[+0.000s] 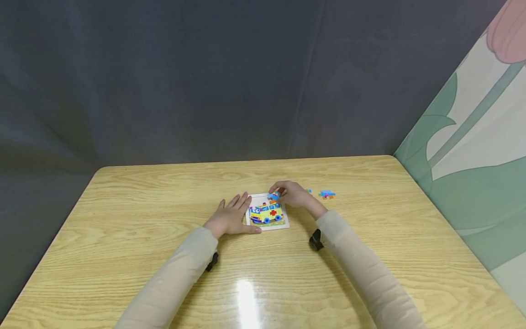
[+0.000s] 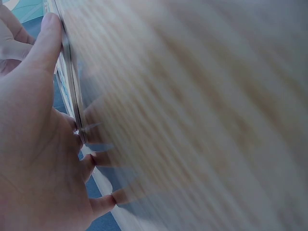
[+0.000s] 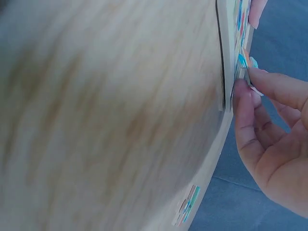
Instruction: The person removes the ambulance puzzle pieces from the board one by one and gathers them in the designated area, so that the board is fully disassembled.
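A white-framed jigsaw board [image 1: 267, 227] with a yellow ambulance picture lies on the table. My left hand [image 1: 233, 219] is spread flat along its left side, fingers straight, the thumb at the lower edge. Over the board's upper right part, my right hand [image 1: 292, 194] pinches a blue puzzle piece [image 1: 273, 196] between thumb and fingers. The right wrist view shows the right hand [image 3: 276, 130] with its fingertips at the board's edge. In the left wrist view the left hand [image 2: 43, 130] touches the frame's side.
Several loose puzzle pieces [image 1: 326, 194] lie right of the board, with another bit of a piece [image 1: 309, 191] partly behind my right hand. The wooden table [image 1: 144, 219] ends at a dark curtain [image 1: 197, 82]. A flower-patterned surface [image 1: 485, 192] stands at the right.
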Motion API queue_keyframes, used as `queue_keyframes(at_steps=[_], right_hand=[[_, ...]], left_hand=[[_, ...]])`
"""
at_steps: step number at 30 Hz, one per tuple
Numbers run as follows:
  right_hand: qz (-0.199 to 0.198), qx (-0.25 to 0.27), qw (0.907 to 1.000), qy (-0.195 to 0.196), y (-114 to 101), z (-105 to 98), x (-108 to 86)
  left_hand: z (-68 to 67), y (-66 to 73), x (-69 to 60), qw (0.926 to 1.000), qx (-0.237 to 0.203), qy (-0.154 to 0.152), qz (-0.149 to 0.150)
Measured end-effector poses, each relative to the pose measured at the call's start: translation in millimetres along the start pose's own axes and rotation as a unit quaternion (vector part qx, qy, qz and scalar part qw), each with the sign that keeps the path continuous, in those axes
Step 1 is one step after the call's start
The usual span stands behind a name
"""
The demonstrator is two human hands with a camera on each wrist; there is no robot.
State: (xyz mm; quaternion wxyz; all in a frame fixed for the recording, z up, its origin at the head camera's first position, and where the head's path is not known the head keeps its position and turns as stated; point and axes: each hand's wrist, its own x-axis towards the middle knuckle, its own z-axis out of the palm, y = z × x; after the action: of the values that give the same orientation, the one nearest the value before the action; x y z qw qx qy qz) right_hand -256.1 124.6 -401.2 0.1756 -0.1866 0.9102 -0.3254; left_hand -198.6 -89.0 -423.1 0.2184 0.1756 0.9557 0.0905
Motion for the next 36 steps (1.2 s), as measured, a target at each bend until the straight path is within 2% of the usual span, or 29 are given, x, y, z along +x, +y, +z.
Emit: queue_keyframes(at_steps=[4,11,19,29,36], right_hand=[[0.000,0.005,0.9999,0.014,2,-3,-1.1],[0.001,0.053,0.9982,0.025,10,-13,-6.3],[0.008,0.071,0.9961,0.052,20,-28,-15.6],[0.029,0.103,0.9933,0.043,32,-52,-31.2],[0.027,0.110,0.9929,0.036,47,-68,-44.1]], left_hand=[[-1.2,0.5,-1.3,1.0000,-0.001,0.002,0.003],[-3.7,1.6,-4.0,0.9999,-0.010,0.001,0.004],[-3.6,1.9,-4.9,0.9999,-0.012,0.007,0.004],[-2.0,0.5,-3.7,0.9999,-0.009,0.007,0.009],[-1.7,0.2,-2.4,0.9999,-0.011,0.004,0.010]])
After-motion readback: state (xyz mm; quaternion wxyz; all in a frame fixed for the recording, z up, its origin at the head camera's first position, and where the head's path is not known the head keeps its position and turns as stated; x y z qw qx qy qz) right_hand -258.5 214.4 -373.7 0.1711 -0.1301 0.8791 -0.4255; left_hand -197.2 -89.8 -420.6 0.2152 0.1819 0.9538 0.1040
